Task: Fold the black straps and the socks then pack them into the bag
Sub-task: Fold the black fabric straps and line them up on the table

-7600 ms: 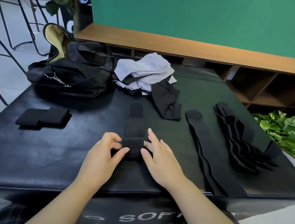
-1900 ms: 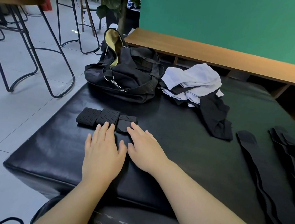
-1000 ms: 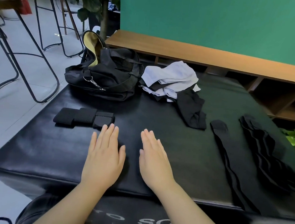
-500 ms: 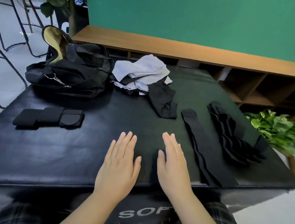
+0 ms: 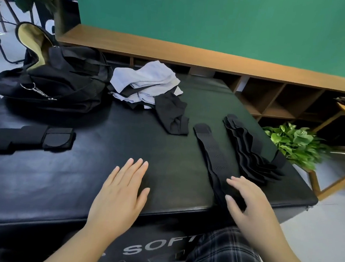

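Head camera: hands resting by unfolded straps on a black padded table

Head camera looks down on a wide black padded table (image 5: 80, 185) with a green wall (image 5: 217, 20) and a wooden shelf unit (image 5: 194, 58) behind it. At the table's far left sits a black bag (image 5: 53, 86), its mouth open and showing a yellowish lining. Just right of the bag, touching it, lies a loose pile of white socks (image 5: 148, 81), with a black sock (image 5: 173, 114) spilling toward the front. Right of that sock, a long black strap (image 5: 209, 152) runs flat toward the near edge, and beside it a fanned stack of more black straps (image 5: 248, 149) reaches the right edge. On the near left lie folded straps (image 5: 28, 138) in a row, side by side. A green potted plant (image 5: 294, 144) stands off the table's right side. The person's left hand (image 5: 121, 195) lies flat on the bare table, fingers straight and relaxed, holding nothing. The right hand (image 5: 250, 203) rests over the near end of the long strap, fingers spread and slightly blurred, thumb against the strap, not gripping it. Plaid fabric (image 5: 223, 254) shows below the table.
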{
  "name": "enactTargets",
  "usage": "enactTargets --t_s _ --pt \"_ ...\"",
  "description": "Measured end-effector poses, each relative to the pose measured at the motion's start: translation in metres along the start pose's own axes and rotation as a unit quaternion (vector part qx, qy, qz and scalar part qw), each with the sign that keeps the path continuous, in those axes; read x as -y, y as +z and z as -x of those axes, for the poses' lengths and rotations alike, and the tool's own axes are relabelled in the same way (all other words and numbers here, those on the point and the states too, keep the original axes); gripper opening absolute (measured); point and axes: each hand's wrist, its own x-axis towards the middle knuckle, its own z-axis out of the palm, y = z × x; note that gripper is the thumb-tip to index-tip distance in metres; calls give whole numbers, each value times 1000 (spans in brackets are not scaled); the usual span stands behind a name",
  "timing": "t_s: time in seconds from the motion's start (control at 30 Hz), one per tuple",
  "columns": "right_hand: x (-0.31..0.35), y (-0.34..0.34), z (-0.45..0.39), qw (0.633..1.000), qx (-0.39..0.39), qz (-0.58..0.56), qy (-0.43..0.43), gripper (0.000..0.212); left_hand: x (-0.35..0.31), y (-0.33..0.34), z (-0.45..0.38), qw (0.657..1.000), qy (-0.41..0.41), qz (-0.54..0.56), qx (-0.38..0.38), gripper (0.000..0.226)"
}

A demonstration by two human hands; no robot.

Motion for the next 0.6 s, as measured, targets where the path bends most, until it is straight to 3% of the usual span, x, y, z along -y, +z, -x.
enactTargets --t_s 0.1,0.23,0.6 --pt "-10 -3 10 998 47 -2 36 51 0 0 1 1000 2 -3 4 56" --pt "-10 -4 16 996 66 -18 59 53 1 -1 2 1000 11 -14 10 56" --pt "-10 -1 6 997 -2 -25 72 37 0 -3 6 1000 18 -23 11 55"
